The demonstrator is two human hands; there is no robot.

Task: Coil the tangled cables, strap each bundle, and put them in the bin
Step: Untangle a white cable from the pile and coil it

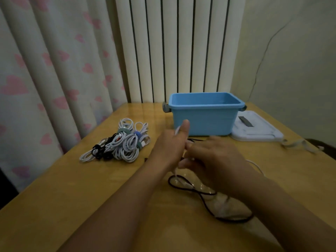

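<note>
The wooden surface (pixel 76 188) carries all items. A blue bin (pixel 204 119) stands at the far centre, open at the top; its white lid (pixel 254 130) lies flat just to its right. A pile of coiled cables (pixel 120 142), white and black, several strapped, lies at the left, well apart from the bin. A dark cable (pixel 209 202) loops loosely over the near centre of the surface, under the right forearm. The left hand (pixel 171 148) is raised, thumb up, fingers curled round a white cable (pixel 177 131). The right hand (pixel 214 160) meets it, its fingers (pixel 189 163) blurred by motion; their grip cannot be told. No legible writing shows.
</note>
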